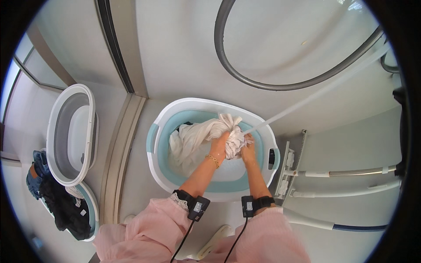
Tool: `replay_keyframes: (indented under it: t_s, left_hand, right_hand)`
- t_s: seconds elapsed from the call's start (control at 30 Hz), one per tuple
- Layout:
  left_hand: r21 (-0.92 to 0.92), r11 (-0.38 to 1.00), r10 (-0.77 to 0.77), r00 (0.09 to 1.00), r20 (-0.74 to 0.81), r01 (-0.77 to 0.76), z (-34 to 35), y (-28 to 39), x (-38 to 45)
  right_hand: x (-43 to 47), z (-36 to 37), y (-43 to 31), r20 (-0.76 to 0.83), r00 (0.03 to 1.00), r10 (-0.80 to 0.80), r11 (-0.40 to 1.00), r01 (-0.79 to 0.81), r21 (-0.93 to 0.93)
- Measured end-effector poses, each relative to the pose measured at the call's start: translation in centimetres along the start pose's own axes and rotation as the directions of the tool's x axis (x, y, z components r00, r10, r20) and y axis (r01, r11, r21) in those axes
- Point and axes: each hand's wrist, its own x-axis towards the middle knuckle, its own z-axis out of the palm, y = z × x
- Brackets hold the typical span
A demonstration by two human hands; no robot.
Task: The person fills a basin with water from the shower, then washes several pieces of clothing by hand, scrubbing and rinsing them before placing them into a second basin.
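Note:
A white and teal plastic basin (164,171) stands in front of me with cloudy water in its bottom. A bunched, wet off-white cloth garment (197,131) lies across it, its right part gathered up between my hands. My left hand (219,145) grips the bunch from the left, a gold chain bracelet at the wrist. On the other side, my right hand (248,147) holds the bunch too, partly under splashing water. A stream of water (309,98) runs from the upper right onto the cloth between the hands. Something dark shows at the basin's upper left inside.
A grey hose (263,86) loops above the basin. Mops (312,173) lean at the right. Left of a sliding-door track (113,177) stand a grey and white basin (92,131) and a second teal basin (93,200) heaped with dark clothes (59,200) and blue denim (34,182).

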Motion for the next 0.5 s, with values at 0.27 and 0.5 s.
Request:
replay_keyframes:
  t_s: [0.27, 0.5]
  left_hand:
    - [0.82, 0.571, -0.144, 0.988, 0.055, 0.037, -0.9, 1.9, 0.2]
    - [-0.537, 0.826, -0.079, 0.978, 0.191, 0.171, -1.5, 3.0, -0.9]
  right_hand:
    - [-5.5, 0.6, -6.1, 0.214, 0.92, 0.327, 0.526, -0.366, 0.768]
    - [-5.4, -1.7, -8.4, 0.324, 0.893, 0.313, 0.601, -0.451, 0.661]
